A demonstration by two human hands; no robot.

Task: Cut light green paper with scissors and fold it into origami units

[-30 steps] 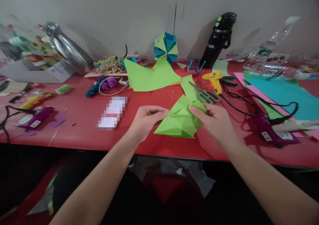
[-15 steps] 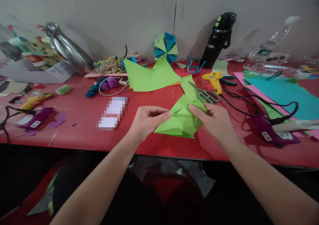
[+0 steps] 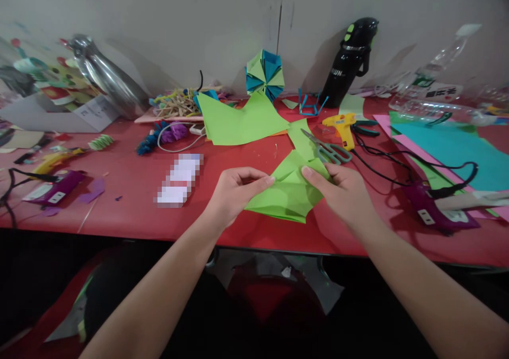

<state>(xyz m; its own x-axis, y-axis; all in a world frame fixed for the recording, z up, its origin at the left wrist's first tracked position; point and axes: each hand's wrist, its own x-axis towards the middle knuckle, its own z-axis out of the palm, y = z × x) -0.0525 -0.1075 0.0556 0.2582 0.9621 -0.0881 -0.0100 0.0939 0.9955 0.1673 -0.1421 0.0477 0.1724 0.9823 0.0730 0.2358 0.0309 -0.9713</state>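
At the back of the red table [image 3: 131, 189], a steel jug [image 3: 113, 80] stands beside a pale box [image 3: 97, 117] of colourful items [image 3: 59, 86], with a black bottle [image 3: 345, 75] and clear plastic bottles [image 3: 429, 112] farther right.

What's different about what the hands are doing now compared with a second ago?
The left hand has moved its thumb slightly right, further over the folded green paper. The paper's near right corner has shifted slightly left and downward in view. The right hand still grips it; the scissors stayed put.
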